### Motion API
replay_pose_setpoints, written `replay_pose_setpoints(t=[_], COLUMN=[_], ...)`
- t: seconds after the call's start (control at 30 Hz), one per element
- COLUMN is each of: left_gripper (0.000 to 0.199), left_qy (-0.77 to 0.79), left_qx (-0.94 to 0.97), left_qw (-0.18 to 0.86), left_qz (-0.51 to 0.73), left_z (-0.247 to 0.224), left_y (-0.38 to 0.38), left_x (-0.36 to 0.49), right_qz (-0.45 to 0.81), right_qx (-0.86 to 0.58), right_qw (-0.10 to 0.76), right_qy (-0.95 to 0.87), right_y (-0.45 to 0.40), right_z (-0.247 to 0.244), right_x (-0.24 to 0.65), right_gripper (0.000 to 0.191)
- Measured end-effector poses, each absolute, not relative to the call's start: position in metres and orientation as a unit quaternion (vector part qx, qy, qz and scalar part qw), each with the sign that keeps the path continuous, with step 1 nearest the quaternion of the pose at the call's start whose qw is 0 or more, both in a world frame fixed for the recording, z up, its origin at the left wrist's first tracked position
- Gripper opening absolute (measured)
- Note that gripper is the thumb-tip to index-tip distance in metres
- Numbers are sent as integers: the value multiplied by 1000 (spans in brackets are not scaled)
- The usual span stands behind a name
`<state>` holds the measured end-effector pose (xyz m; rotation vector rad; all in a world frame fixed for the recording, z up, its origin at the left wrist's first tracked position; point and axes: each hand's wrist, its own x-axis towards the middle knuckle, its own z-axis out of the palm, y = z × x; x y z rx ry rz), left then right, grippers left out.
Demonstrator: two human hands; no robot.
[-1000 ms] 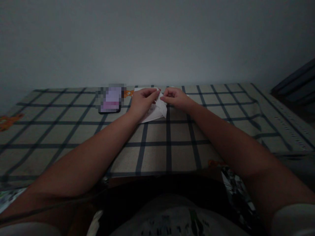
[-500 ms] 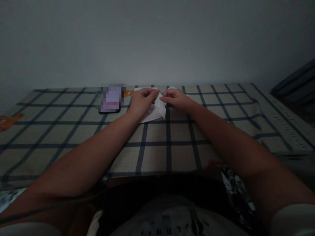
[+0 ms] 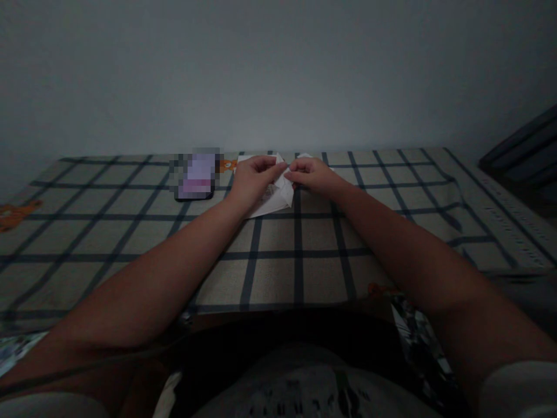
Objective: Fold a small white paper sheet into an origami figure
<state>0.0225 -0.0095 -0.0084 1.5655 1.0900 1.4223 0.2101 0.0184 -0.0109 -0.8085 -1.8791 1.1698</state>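
A folded piece of white paper (image 3: 285,193) is held between my two hands, above the far middle of the table. My left hand (image 3: 253,181) pinches it from the left, thumb stretched toward the upper fold. From the right, my right hand (image 3: 314,176) pinches its edge between thumb and curled fingers. Under my left hand lies a flat white sheet (image 3: 263,207) with faint printing. Another bit of white paper shows behind my right hand. My fingers hide part of the folds.
A phone (image 3: 198,174), its screen blurred out, stands or lies left of my hands. The checked tablecloth (image 3: 274,278) covers the table up to the grey wall (image 3: 278,75). A dark slatted object (image 3: 526,151) is at the far right.
My left thumb has shifted slightly right, closer to my right fingers. A paper tip now shows above my left hand, and the folded paper's lower point has moved up a little.
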Motion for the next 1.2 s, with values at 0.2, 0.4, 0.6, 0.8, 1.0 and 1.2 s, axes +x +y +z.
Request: replay_pose_setpoints(t=[0.2, 0.4, 0.6, 0.8, 1.0, 1.2], left_gripper=[29, 33, 43, 41, 36, 29], left_qy=[427, 410, 400, 404, 393, 413], left_qx=[599, 567, 544, 583, 561, 562], left_qw=[383, 431, 459, 422, 493, 476], left_qz=[559, 569, 578, 565, 535, 535], left_z=[-10, -14, -16, -11, -5, -8], left_y=[-8, -5, -1, -4, -13, -10], left_x=[21, 23, 24, 20, 23, 21], right_qz=[468, 444, 435, 447, 464, 481], right_qx=[-325, -319, -309, -314, -338, -337], right_qw=[366, 360, 350, 384, 452, 462], right_qy=[-736, -757, -770, -744, -682, -664], right_y=[16, 18, 15, 14, 18, 17], right_z=[-9, -9, -6, -9, -7, -5], right_x=[209, 210, 209, 204, 205, 205], right_gripper=[22, 24, 26, 22, 19, 16])
